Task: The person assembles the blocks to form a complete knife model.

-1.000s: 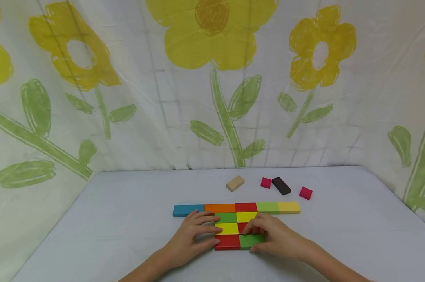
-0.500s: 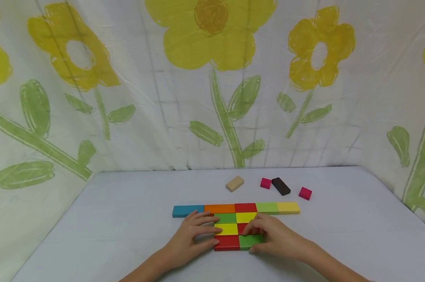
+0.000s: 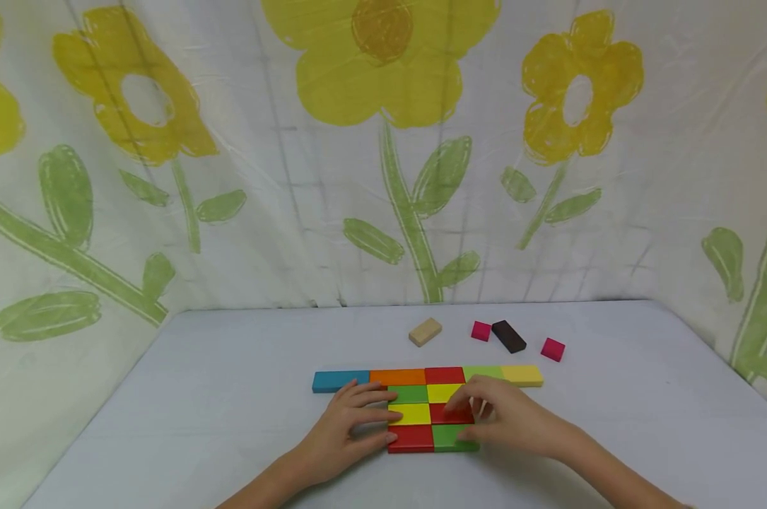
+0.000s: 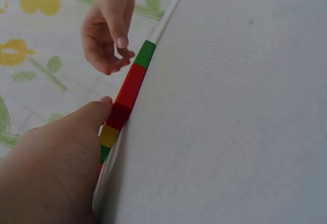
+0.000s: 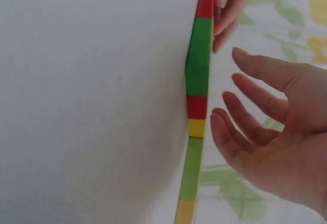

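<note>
Block grid [image 3: 410,414]: six flat blocks in three rows of two, lying between the two hands; the clock below is centred here, with 12 pointing away from the person
Red corner block [image 3: 411,439]: at 7 o'clock in the grid, beside the left thumb
Green corner block [image 3: 445,440]: at 5 o'clock in the grid, touching the red corner block
Long axis of each grid block: 9 to 3, straight across between the hands
Nearer hand to the green corner block: the right; the block lies toward 8 o'clock from that hand, toward 3 o'clock from the left
Left hand [image 3: 341,431]: at 9 o'clock; fingers extended and spread, tips resting along the grid's left edge, nothing gripped
Right hand [image 3: 510,413]: at 3 o'clock; fingers loosely bent and apart, holding nothing; the right wrist view shows a gap between fingertips and blocks
Long row [image 3: 397,378]: five blocks at 12 o'clock, axis 9 to 3, against the grid's far edge
Wooden block [image 3: 425,332]: 12 o'clock, beyond the long row
Dark brown block [image 3: 508,336]: 1 o'clock, one magenta cube [image 3: 481,331] just beside it
Other magenta cube [image 3: 553,349]: 2 o'clock
Table [image 3: 243,353]: white, under all blocks
</note>
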Tool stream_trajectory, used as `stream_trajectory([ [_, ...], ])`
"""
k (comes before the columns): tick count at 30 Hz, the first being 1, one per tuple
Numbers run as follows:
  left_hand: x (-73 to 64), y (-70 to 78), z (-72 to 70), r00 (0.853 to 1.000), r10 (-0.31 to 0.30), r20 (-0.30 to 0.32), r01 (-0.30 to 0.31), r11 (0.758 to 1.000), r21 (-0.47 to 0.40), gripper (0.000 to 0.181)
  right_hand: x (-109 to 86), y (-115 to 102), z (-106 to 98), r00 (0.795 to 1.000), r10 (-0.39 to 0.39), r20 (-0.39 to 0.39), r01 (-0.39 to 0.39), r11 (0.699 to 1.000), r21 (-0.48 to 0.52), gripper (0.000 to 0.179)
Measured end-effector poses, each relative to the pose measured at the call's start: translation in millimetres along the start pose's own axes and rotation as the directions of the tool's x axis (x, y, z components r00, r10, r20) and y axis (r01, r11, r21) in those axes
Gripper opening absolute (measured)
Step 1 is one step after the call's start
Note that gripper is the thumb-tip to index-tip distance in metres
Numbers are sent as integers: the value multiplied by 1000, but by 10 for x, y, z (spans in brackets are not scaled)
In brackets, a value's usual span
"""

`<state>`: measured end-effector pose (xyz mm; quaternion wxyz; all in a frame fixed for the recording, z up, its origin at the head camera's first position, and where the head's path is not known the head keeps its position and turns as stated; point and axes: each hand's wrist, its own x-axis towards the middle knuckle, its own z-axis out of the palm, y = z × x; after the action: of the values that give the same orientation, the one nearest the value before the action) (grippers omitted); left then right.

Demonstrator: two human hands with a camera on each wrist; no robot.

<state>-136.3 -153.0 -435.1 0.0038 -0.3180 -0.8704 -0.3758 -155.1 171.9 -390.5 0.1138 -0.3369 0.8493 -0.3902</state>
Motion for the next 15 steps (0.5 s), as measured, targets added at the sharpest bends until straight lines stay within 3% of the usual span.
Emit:
stream_trajectory([
  [5, -4, 3, 4, 1000, 4, -4, -4, 1000, 3, 30, 2, -120, -104, 1000, 12, -27, -13, 1000, -23, 32],
  [10, -3, 7, 2, 1000, -4, 0, 4, 1000, 2, 31, 27, -119, -177, 998, 40, -52, -41, 999, -24, 32],
  [15, -4, 10, -4, 1000, -1, 3, 1, 1000, 2, 31, 62, -89, -272, 993, 17, -119, -24, 998, -58, 29],
])
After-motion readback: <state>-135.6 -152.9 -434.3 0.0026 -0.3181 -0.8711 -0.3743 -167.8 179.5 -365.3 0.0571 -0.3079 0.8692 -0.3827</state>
